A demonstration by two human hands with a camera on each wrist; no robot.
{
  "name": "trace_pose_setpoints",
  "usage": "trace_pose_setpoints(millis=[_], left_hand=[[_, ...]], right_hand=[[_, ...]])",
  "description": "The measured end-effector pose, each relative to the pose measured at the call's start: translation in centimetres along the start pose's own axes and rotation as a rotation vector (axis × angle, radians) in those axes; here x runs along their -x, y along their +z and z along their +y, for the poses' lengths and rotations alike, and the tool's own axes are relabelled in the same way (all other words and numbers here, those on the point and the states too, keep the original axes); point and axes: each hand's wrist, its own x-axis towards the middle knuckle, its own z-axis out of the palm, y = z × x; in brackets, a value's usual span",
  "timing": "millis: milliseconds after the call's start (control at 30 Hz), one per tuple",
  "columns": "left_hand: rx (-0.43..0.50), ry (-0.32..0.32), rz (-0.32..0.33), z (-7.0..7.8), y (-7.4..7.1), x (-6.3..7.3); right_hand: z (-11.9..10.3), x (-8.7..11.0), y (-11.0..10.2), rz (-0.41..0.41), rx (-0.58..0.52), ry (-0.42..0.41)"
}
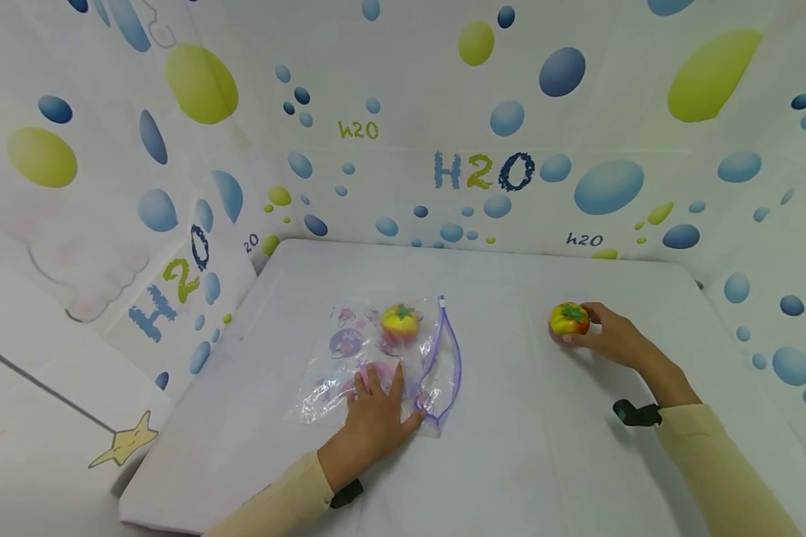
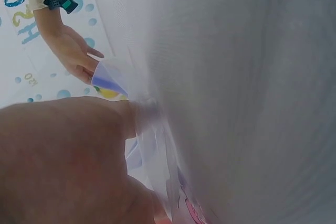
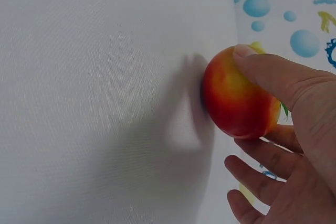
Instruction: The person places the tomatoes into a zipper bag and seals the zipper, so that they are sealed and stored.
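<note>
A clear plastic zip bag (image 1: pixel 345 343) with a purple slider and printed cartoon patterns lies flat on the table, its purple-edged mouth gaping toward the right. Inside it, or seen through its film, is a yellow-red toy persimmon (image 1: pixel 401 322) with a green leafy top. My left hand (image 1: pixel 376 418) rests on the bag's near part, fingers spread, thumb by the mouth. Further right, my right hand (image 1: pixel 611 335) grips a second toy persimmon (image 1: pixel 569 320) between thumb and fingers. In the right wrist view the thumb presses this persimmon's (image 3: pixel 233 98) red-orange side, close to the tabletop.
A white cloth covers the table (image 1: pixel 497 462), which has rounded corners. Behind it and at both sides hang white sheets (image 1: pixel 410 89) printed with blue and green drops and H2O lettering. Each wrist wears a dark strap-on device (image 1: pixel 636 413).
</note>
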Motion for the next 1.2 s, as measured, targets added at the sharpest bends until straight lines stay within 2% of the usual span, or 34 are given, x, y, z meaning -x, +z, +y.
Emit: trace_pose_setpoints(millis=[267,767,1200], left_hand=[[-0.02,-0.001,0.0,0.0,-0.1,-0.1],[-0.031,0.005,0.003,0.0,0.2,-0.1],[-0.028,0.004,0.008,-0.1,0.1,0.0]], right_hand=[[0.0,0.1,0.1,0.021,0.011,-0.025],[-1.6,-0.1,0.7,0.027,-0.004,-0.057],[-5.4,0.8,2.1,0.043,-0.028,-0.174]])
